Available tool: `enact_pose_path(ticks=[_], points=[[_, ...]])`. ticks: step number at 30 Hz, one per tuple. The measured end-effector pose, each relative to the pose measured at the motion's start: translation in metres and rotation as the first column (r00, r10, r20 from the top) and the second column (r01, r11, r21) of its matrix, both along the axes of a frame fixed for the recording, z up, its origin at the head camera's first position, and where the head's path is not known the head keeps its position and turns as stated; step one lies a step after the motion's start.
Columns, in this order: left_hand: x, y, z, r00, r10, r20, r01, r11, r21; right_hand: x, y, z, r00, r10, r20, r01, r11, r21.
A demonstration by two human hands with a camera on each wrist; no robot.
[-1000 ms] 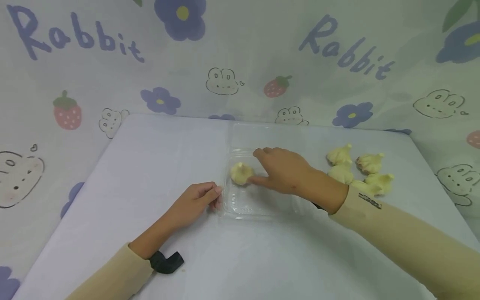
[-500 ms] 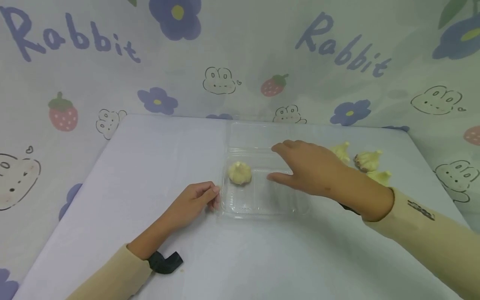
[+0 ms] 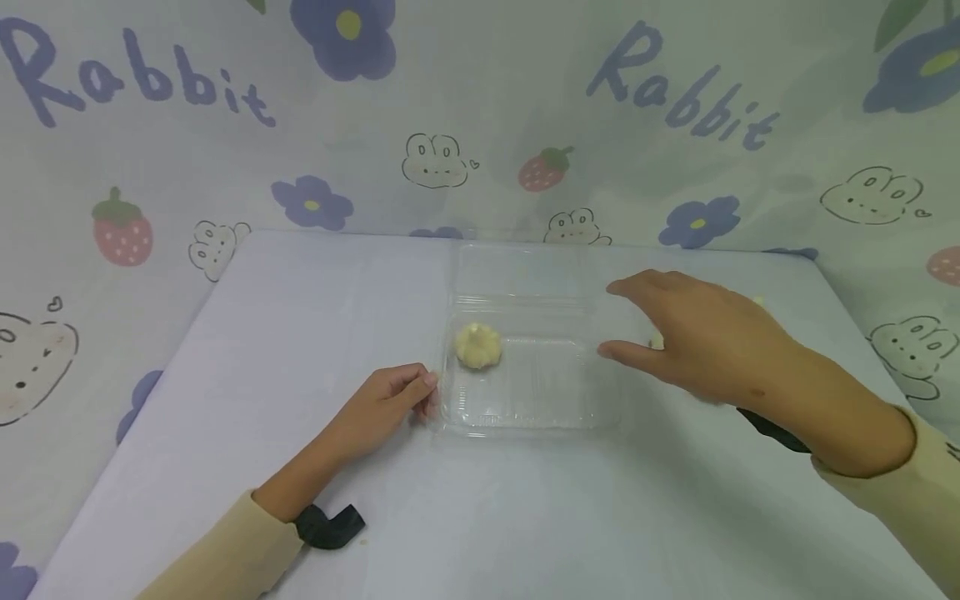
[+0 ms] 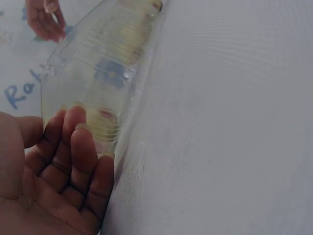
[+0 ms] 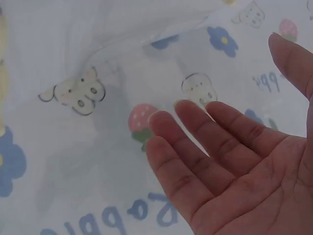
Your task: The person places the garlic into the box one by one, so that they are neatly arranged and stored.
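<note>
A clear plastic clamshell box (image 3: 525,432) lies with its lid (image 3: 517,268) folded back on the white table. One pale garlic bulb (image 3: 477,346) sits at the left of its base. At the box's left edge, my left hand (image 3: 386,408) pinches the rim between thumb and fingers; the left wrist view shows the fingertips (image 4: 80,142) against the clear wall (image 4: 93,63). To the right of the box my right hand (image 3: 712,337) hovers with thumb and fingers spread, holding nothing. It covers most of the other garlic bulbs (image 3: 657,341), of which only bits show.
A black curved piece (image 3: 330,527) shows by the left wrist on the white tabletop (image 3: 315,308). Behind the table hangs a cloth (image 3: 480,92) printed with flowers, strawberries and rabbits.
My right hand has drawn away from the garlic bulb in the box and moved right, over the other bulbs. The left hand stays at the box's edge.
</note>
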State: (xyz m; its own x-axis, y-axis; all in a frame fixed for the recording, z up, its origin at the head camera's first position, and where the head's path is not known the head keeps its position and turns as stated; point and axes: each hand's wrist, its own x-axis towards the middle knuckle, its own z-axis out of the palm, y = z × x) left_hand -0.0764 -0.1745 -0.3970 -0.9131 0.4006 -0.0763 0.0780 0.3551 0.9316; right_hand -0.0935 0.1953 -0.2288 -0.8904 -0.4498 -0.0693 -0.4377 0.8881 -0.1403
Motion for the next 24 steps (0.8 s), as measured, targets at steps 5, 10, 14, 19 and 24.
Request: enact_pose_path(ticks=[5,10,14,19,24], points=[[0.000,0.001,0.001,1.000,0.006,-0.001,-0.006,1.000,-0.018,0.004,0.027,-0.002,0.998,-0.061,0.015,0.061,0.998,-0.011],[-0.001,0.001,-0.001,1.000,0.011,0.008,-0.011,0.999,-0.035,0.005,0.057,-0.004,0.992,-0.116,0.056,0.116,0.993,0.002],[0.000,-0.001,-0.002,1.000,0.009,0.003,-0.009,0.999,-0.035,0.005,0.084,-0.007,0.980,-0.174,0.100,0.171,0.985,0.036],[-0.001,0.001,-0.002,1.000,-0.004,-0.005,0.004,1.000,-0.015,0.007,0.119,-0.014,0.969,-0.223,0.103,0.217,0.974,0.068],[-0.001,0.002,-0.001,1.000,-0.009,-0.008,0.009,1.000,-0.012,0.007,0.148,-0.025,0.962,-0.265,0.068,0.261,0.964,0.051]])
